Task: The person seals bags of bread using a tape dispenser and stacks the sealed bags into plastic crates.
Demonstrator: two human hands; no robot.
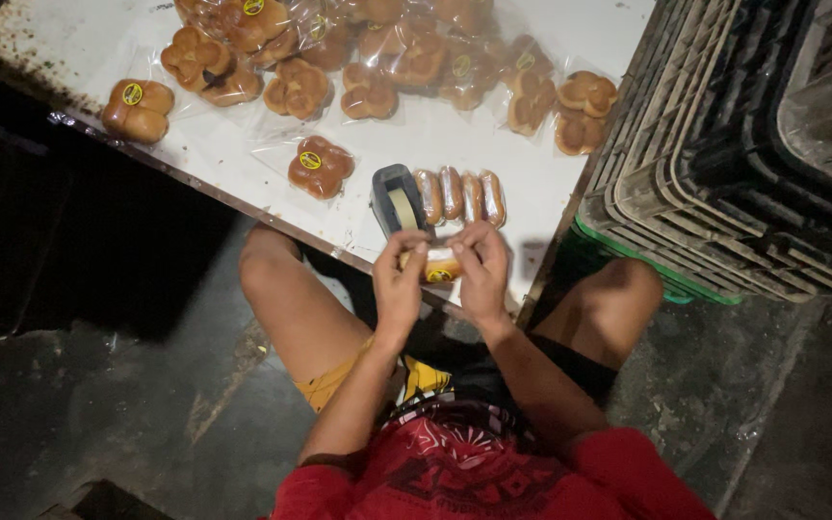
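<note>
Your left hand (399,279) and right hand (481,270) pinch the bagged bun (438,265), fingers closed | tape dispenser (396,200) just beside, probably for sealing | table (243,164) edge supports

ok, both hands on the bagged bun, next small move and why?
Probably reach the right hand to the tape dispenser for a strip: both hands pinch the bagged bun at the table edge, the dispenser sits just above the left hand.

Clear bun packages (320,166) with round yellow labels (310,160) lie scattered on the table (551,183).
</note>
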